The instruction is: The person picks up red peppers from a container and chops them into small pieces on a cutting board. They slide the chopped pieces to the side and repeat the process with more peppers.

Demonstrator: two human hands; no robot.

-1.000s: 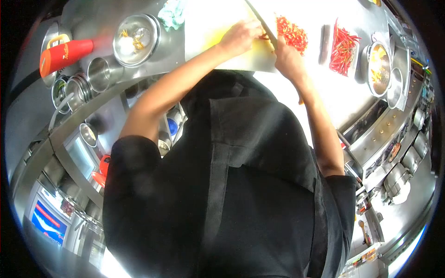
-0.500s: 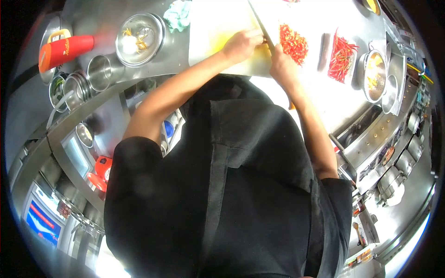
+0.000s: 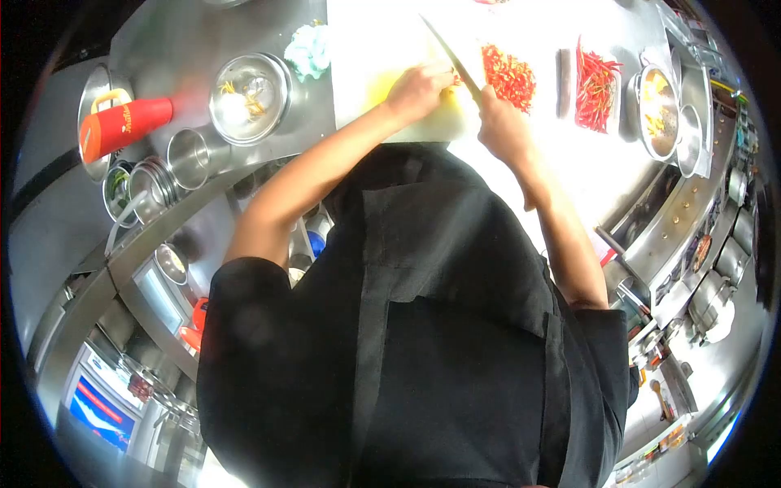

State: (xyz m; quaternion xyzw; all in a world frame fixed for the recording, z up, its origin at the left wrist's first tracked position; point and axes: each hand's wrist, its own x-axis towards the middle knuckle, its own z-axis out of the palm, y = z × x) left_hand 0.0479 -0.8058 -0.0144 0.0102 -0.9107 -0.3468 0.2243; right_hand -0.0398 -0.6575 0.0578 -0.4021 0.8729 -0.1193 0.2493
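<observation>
My right hand is wrapped round the handle of a knife, whose blade slants up and to the left over the white cutting board. My left hand lies low on the board with its fingers curled together, left of the blade. A small orange-yellow bit shows at its fingertips, but what the fingers hold is too small to make out. Chopped red chillies lie in a heap just beyond my right hand. Yellowish wet patches show on the board around my left hand.
Whole red chillies fill a tray at right, beside a metal bowl with yellow pieces. To the left are a teal cloth, a steel bowl with scraps, a red bottle and a metal cup.
The knife has moved a little away from my left fingertips, opening a gap where the orange-yellow bit shows. The whole view has shifted slightly.
</observation>
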